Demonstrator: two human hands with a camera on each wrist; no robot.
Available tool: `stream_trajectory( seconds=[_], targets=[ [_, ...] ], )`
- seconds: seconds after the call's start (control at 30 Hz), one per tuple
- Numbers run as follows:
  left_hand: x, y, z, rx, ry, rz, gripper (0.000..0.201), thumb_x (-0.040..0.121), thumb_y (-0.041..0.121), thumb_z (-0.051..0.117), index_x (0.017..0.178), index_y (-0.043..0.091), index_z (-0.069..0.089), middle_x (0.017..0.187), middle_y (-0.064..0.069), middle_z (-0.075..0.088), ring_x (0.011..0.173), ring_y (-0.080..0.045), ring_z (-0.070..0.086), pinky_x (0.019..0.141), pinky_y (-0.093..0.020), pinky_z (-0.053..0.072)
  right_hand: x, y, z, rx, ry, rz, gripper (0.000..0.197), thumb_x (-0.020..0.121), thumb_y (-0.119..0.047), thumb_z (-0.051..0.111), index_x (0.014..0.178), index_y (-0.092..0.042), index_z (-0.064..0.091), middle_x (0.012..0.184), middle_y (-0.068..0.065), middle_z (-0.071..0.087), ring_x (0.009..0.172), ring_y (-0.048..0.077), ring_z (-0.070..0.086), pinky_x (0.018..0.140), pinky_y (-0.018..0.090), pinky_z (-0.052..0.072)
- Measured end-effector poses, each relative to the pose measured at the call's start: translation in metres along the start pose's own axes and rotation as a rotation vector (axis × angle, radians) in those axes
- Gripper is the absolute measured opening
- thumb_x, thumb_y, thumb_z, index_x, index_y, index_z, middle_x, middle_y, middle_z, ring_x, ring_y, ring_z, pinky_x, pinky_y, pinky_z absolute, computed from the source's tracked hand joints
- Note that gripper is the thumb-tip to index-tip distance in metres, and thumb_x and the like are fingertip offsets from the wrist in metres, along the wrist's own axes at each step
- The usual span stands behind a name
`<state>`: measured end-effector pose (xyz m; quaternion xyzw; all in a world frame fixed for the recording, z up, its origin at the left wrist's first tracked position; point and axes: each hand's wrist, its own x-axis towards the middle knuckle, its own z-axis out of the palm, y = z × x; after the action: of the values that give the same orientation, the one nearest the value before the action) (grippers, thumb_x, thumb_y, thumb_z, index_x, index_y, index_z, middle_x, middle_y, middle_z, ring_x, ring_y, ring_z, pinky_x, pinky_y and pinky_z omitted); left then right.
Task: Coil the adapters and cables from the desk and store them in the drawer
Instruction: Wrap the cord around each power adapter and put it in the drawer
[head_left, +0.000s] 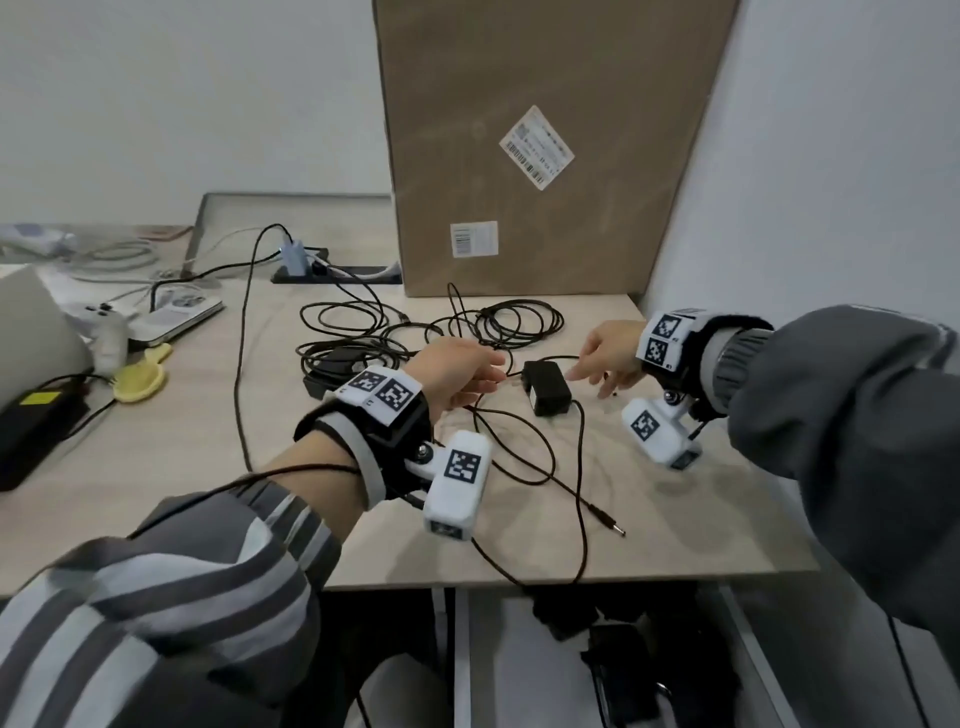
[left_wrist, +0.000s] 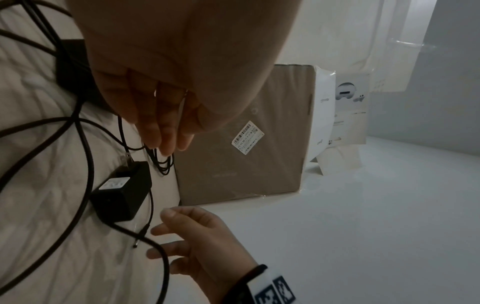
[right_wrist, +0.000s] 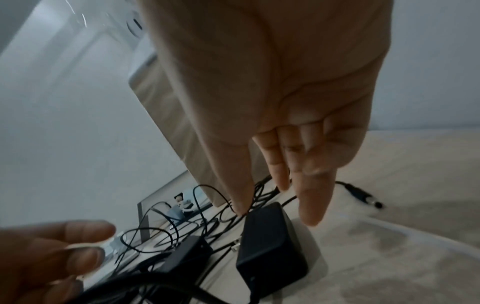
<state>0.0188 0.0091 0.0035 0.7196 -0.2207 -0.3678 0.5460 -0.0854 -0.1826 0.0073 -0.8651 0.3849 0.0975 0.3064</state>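
A small black adapter (head_left: 545, 387) (left_wrist: 122, 191) (right_wrist: 270, 242) lies on the desk between my hands, its thin cable looping toward the front edge and ending in a barrel plug (head_left: 615, 530). My left hand (head_left: 467, 371) (left_wrist: 166, 123) hovers just left of it, fingers straight, holding nothing. On the adapter's right, my right hand (head_left: 602, 358) (right_wrist: 298, 174) has its fingers spread, the index fingertip close to the top. A second adapter (head_left: 332, 371) (right_wrist: 187, 253) sits in a cable tangle further left. More loose black coils (head_left: 519, 322) lie behind.
A tall cardboard box (head_left: 545, 145) stands at the back against the wall. A power strip (head_left: 311, 270), a laptop, a yellow item (head_left: 143, 376) and a black brick (head_left: 36, 421) fill the left side. Below the desk edge an open drawer (head_left: 498, 675) holds dark items.
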Motion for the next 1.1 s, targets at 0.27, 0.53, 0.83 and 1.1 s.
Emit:
stream_trajectory(
  seconds=[0.27,0.53,0.83,1.1],
  targets=[
    [0.021,-0.013,-0.007,-0.003,0.023,-0.031,0.020,0.092,0.005,0.049,0.105,0.006,0.065,0.090,-0.006,0.068,0.070,-0.010,0.061,0.062,-0.019,0.043,0.049,-0.023,0.022,-0.344,-0.104,0.054,0.089,0.037,-0.078,0.070,0.095,-0.010,0.068,0.081,0.007,0.075,0.080,0.024,0.073,0.083,0.040,0.057],
    [0.014,-0.019,-0.011,-0.050,0.041,-0.030,0.020,0.092,0.005,0.048,0.103,0.007,0.065,0.087,-0.005,0.068,0.064,-0.008,0.058,0.053,-0.014,0.042,0.031,-0.023,0.010,0.162,0.109,0.053,0.046,0.066,-0.029,0.079,0.100,-0.004,0.060,0.085,0.013,0.067,0.070,0.024,0.068,0.058,0.030,0.058],
    [-0.046,0.016,0.019,-0.212,-0.095,0.024,0.017,0.095,0.023,0.051,0.090,0.012,0.063,0.073,0.001,0.065,0.059,-0.008,0.057,0.053,-0.018,0.039,-0.092,-0.021,-0.006,0.615,0.531,-0.340,0.075,0.068,-0.025,0.083,0.124,-0.017,0.034,0.119,0.000,0.054,0.102,0.017,0.061,0.078,0.039,0.058],
    [-0.147,0.008,0.048,-0.412,-0.439,-0.091,0.077,0.092,0.069,0.026,0.106,0.002,0.060,0.096,-0.020,0.069,0.093,-0.029,0.066,0.080,-0.038,0.053,-0.214,-0.003,0.057,0.362,0.669,-0.570,0.055,0.067,-0.021,0.079,0.117,-0.028,0.056,0.107,-0.013,0.062,0.094,0.009,0.062,0.089,0.035,0.051]
  ],
)
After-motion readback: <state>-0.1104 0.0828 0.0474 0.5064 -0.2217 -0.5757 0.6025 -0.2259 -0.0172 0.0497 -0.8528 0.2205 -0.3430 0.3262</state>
